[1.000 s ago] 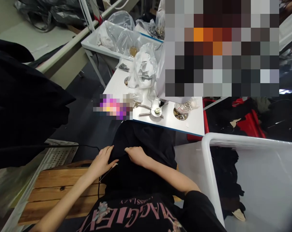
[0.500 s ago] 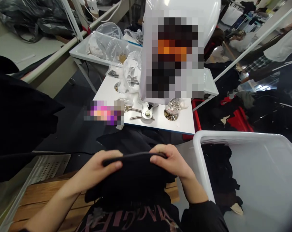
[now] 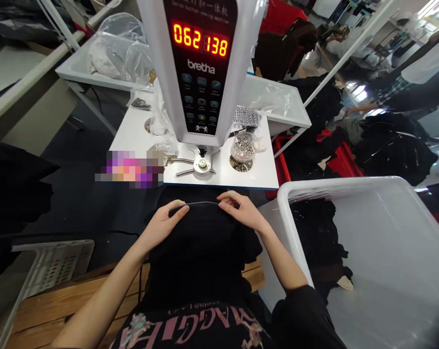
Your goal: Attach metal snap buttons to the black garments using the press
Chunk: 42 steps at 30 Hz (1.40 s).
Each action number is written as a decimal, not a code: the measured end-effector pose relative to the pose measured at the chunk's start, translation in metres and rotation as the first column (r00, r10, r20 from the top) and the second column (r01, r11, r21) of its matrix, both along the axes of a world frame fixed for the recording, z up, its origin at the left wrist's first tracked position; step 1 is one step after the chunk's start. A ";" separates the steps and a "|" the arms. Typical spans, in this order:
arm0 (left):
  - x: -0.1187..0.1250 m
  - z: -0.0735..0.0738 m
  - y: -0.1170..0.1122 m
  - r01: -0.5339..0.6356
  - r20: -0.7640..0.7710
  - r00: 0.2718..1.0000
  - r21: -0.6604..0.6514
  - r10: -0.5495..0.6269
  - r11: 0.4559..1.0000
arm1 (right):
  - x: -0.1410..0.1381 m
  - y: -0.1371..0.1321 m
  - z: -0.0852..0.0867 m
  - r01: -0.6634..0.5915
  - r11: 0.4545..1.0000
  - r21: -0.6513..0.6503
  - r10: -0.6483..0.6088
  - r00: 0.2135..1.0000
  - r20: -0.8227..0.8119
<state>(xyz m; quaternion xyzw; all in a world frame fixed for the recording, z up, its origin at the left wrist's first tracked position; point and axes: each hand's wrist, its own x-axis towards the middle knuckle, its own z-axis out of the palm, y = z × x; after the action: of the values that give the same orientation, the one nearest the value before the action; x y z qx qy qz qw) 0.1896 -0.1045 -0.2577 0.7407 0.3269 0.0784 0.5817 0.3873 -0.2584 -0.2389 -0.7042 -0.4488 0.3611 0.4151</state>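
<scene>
We had the left hand (image 3: 163, 225) and right hand (image 3: 239, 206) both on a black garment (image 3: 197, 257), which lay across the lap just in front of the bretha button sewing machine (image 3: 193, 63), not under it. The left fingers (image 3: 177, 212) were closed narrow, pinching the garment's edge; the right fingers (image 3: 228, 195) did the same, so a thin edge ran taut between the hands. The machine's red counter (image 3: 200, 39) read 062138. Right of the machine stood a clear jar of metal snaps (image 3: 244, 148), and further right a white plastic tub (image 3: 350, 180) with black clothes (image 3: 314, 232) lying in it. Progress: we judged this garment out of the machine, its die (image 3: 201, 166) bare. Whether fastenings were already set, we could not tell (black on black, too dark).
</scene>
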 end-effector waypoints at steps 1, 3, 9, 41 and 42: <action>0.002 0.000 -0.003 0.028 0.005 1.000 0.001 -0.028 1.000 | -0.002 0.000 0.004 -0.053 0.999 0.002 0.053 0.999 0.013; 0.005 0.001 -0.007 0.097 0.012 0.995 0.029 -0.097 0.995 | -0.005 0.001 0.012 -0.150 0.989 -0.003 0.150 0.986 0.071; 0.011 -0.004 -0.006 0.045 -0.017 0.999 0.161 -0.043 0.986 | 0.016 0.014 0.006 0.065 0.996 0.057 -0.078 0.961 0.266; -0.001 -0.026 -0.018 0.048 0.035 0.998 0.021 -0.049 0.999 | -0.003 -0.004 -0.015 0.148 0.986 0.075 -0.165 0.901 0.401; -0.003 -0.022 -0.021 0.066 0.043 0.997 0.039 -0.067 0.997 | -0.018 -0.004 -0.007 0.051 0.998 0.025 -0.057 0.935 0.349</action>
<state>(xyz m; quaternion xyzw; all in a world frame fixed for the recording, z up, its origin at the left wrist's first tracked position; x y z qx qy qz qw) 0.1864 -0.1258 -0.2794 0.7599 0.2876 0.0815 0.5772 0.3689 -0.2623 -0.2461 -0.7661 -0.4985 0.2152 0.3439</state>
